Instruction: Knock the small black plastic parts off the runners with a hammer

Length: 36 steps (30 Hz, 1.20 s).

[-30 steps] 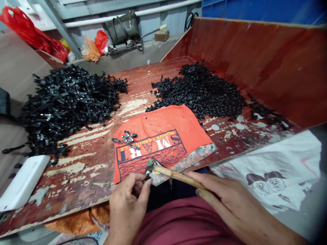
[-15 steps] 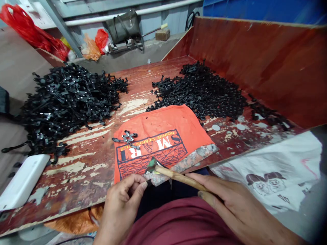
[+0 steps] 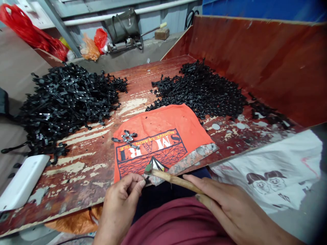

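Observation:
My right hand (image 3: pixel 217 200) is closed round the wooden handle of a small hammer (image 3: pixel 176 178). The hammer's head, green on one side, is low over the near left end of a speckled stone slab (image 3: pixel 191 159); whether it touches is unclear. Beside it, my left hand (image 3: pixel 125 197) pinches a small black part (image 3: pixel 147 177) at the slab's edge, mostly hidden by the fingers. Under the slab lies an orange cloth (image 3: pixel 163 119) with printed letters. Several black jointed pieces (image 3: pixel 127 136) with shiny rivets rest on the cloth's left side.
A big heap of black parts (image 3: pixel 71 98) fills the table's left side, and another heap (image 3: pixel 201 92) lies at the back right. A white box-like object (image 3: pixel 24 182) is at the left edge. Wooden boards (image 3: pixel 255 61) wall the right. A white sack (image 3: pixel 270 177) hangs lower right.
The hammer's head has come down a little, toward the slab and my left fingertips. My left hand stays in nearly the same place, still pinching the black part.

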Each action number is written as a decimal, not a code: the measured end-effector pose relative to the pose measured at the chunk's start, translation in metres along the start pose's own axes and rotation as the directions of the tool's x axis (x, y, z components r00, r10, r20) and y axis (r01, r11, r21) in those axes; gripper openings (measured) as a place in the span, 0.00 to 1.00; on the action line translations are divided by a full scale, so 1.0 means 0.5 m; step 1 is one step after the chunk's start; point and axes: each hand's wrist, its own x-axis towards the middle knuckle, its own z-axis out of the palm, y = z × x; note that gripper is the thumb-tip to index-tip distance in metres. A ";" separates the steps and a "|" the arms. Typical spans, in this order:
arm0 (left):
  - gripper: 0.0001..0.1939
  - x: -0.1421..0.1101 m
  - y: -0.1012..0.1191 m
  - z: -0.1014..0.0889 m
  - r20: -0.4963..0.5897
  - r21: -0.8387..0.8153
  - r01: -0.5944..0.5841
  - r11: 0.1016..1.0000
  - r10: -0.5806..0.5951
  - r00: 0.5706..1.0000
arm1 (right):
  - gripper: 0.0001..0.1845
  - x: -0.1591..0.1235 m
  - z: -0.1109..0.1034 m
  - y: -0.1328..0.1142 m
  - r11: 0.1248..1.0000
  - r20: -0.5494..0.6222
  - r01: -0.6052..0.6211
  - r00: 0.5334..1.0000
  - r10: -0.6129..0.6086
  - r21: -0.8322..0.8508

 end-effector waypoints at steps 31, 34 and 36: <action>0.10 -0.009 0.006 0.010 -0.183 0.364 -0.358 0.860 0.443 0.878 | 0.26 0.019 -0.013 -0.009 0.997 0.076 -0.029 0.997 0.034 -0.066; 0.10 -0.010 0.006 0.013 -0.203 0.439 -0.408 0.800 0.531 0.823 | 0.26 0.024 -0.010 -0.005 0.995 0.085 -0.045 0.995 0.053 -0.095; 0.09 -0.011 0.005 0.015 -0.209 0.482 -0.433 0.762 0.580 0.788 | 0.26 0.024 -0.016 -0.007 0.998 0.035 -0.036 0.999 0.038 -0.043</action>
